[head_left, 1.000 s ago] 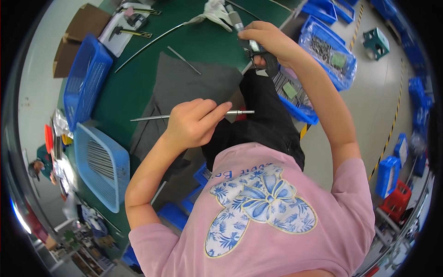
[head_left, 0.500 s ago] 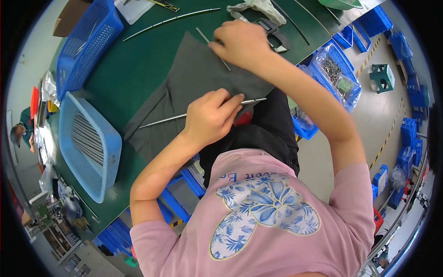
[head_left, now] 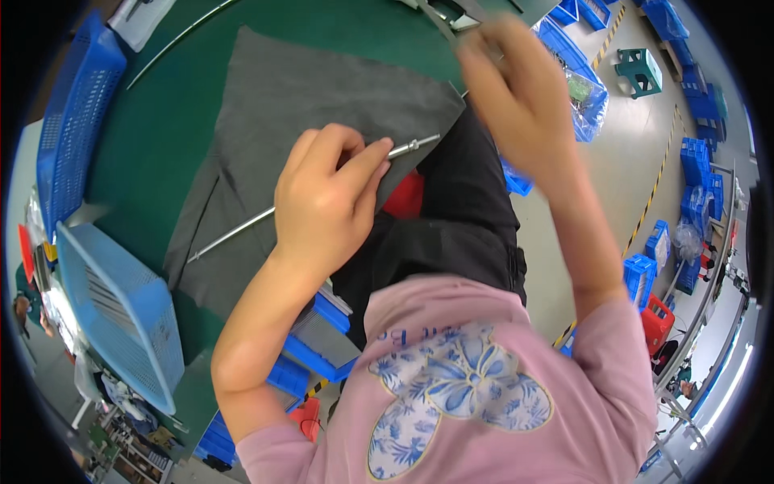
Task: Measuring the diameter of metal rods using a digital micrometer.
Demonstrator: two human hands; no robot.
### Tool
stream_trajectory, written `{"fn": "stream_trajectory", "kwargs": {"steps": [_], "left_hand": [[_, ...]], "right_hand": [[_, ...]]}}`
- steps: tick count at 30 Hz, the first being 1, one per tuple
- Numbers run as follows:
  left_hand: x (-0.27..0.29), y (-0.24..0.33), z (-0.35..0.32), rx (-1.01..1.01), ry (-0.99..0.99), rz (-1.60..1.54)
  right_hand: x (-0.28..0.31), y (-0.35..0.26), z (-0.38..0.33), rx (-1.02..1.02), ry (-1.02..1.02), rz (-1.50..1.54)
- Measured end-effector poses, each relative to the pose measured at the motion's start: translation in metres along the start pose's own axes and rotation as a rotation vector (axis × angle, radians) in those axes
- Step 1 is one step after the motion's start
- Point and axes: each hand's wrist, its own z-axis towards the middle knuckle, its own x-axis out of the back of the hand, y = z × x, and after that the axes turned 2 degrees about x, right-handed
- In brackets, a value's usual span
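Observation:
My left hand (head_left: 326, 198) is closed around a slim silver metal rod (head_left: 234, 235), whose thicker collared end (head_left: 414, 146) sticks out past the thumb and index finger. The rod slants over a dark grey cloth (head_left: 266, 101) spread across the table edge and my lap. Farther right, my right hand (head_left: 520, 101) is raised and smeared by motion, its fingers bent. A blurred thin grey strip (head_left: 438, 19) meets its fingertips and looks pinched there, though the grip itself is unclear.
At left on the green table (head_left: 173, 129) stand a light-blue basket (head_left: 137, 323) of metal rods and a darker blue basket (head_left: 68, 121). A long rod (head_left: 173, 40) lies at the back. Blue bins (head_left: 318, 339) sit below the table edge; a green stool (head_left: 639, 73) stands right.
My right hand has moved away from the cloth to the right, and the thin strip has left the cloth. My left hand still grips the rod. The whole view has shifted.

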Motion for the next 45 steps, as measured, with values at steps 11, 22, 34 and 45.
{"fn": "stream_trajectory", "kwargs": {"steps": [11,22,34,45], "left_hand": [[0.003,0.005,0.007,0.056,-0.022,-0.075],[-0.003,0.001,0.007,0.047,0.040,-0.119],[-0.003,0.005,0.007,0.136,0.012,-0.168],[-0.004,0.005,0.008,0.126,0.018,-0.166]], "right_hand": [[-0.039,0.024,-0.092,-0.238,0.079,0.359],[-0.048,0.020,-0.092,-0.243,0.062,0.364],[-0.054,0.015,-0.091,-0.262,0.115,0.250],[-0.058,0.015,-0.085,-0.267,0.138,0.333]]}}
